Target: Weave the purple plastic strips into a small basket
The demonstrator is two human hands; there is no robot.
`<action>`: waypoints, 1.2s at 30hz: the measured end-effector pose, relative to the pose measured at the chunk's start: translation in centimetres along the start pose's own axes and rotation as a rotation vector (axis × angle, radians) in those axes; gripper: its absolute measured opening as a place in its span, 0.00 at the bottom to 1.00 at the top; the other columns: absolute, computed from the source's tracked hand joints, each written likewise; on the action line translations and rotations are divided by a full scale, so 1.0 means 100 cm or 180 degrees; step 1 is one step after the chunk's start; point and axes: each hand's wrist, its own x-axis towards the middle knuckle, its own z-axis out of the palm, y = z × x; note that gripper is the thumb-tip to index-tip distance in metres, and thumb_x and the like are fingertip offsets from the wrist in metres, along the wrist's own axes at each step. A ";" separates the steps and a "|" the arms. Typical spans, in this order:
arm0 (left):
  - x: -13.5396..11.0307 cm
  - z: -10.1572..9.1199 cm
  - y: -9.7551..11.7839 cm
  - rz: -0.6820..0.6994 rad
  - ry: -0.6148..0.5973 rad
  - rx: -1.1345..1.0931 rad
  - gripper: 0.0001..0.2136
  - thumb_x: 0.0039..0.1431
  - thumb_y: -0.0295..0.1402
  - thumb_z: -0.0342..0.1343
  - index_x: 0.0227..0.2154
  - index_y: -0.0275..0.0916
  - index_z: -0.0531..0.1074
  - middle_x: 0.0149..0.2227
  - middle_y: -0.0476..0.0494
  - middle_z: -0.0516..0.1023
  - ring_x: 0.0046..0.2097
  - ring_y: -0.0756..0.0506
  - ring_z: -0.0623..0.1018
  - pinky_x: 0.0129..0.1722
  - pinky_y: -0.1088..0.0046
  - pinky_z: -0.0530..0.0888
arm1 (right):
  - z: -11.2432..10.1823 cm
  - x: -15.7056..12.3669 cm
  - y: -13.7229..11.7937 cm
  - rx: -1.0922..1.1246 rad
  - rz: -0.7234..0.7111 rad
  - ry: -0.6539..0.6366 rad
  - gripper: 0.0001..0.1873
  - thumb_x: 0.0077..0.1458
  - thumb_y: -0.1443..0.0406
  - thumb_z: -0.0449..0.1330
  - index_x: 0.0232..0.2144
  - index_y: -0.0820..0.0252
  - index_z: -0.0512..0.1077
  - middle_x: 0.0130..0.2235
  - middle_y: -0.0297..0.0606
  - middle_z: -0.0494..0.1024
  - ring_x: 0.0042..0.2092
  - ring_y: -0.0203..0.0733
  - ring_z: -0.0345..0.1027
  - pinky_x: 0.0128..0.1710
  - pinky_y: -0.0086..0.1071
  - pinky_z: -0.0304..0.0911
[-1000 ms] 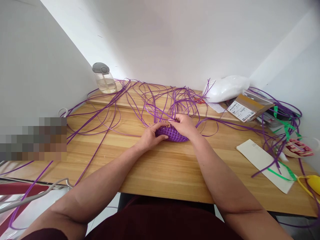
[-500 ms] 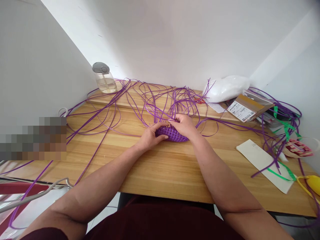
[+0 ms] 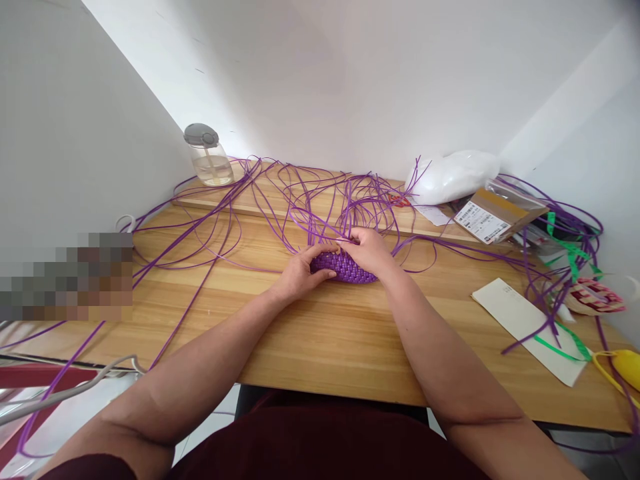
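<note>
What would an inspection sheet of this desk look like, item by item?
Surface: wooden table, light grain.
Job's things: woven purple piece at centre; loose purple strands fan out from it across the table.
Clutter: water bottle far left; white bag, cardboard parcel, envelope, green ribbon and yellow object at right.
Hands: left hand grips the piece's left end; right hand pinches its top edge.
Cables: grey cable at lower left, off the table.
Surroundings: white walls on three sides.

No wording can be read right now. A white label [image 3: 479,222] with a barcode is seen on the brown parcel [image 3: 520,208], its print too small to read. Faint marks on the white envelope [image 3: 525,323] are likewise illegible.
</note>
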 end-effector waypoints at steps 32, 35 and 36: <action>0.000 -0.001 0.001 -0.0020 -0.0007 0.0023 0.24 0.56 0.34 0.64 0.57 0.45 0.70 0.57 0.44 0.75 0.60 0.41 0.73 0.63 0.60 0.66 | -0.003 -0.002 -0.004 -0.0076 0.0028 -0.0009 0.10 0.56 0.61 0.61 0.29 0.61 0.78 0.30 0.36 0.80 0.33 0.39 0.69 0.31 0.29 0.56; 0.000 0.000 0.001 -0.0039 -0.0006 0.0032 0.25 0.56 0.34 0.64 0.57 0.45 0.70 0.57 0.44 0.75 0.60 0.41 0.73 0.63 0.60 0.66 | -0.002 -0.002 -0.003 -0.0041 0.0026 -0.0003 0.10 0.56 0.61 0.60 0.30 0.60 0.78 0.31 0.36 0.80 0.33 0.39 0.69 0.31 0.29 0.56; 0.000 0.000 0.001 -0.0048 -0.0005 0.0041 0.25 0.56 0.34 0.64 0.57 0.45 0.70 0.57 0.44 0.75 0.60 0.40 0.73 0.63 0.59 0.66 | -0.002 -0.002 -0.003 -0.0032 0.0019 0.0001 0.10 0.56 0.61 0.60 0.29 0.60 0.78 0.31 0.36 0.80 0.33 0.39 0.69 0.31 0.29 0.56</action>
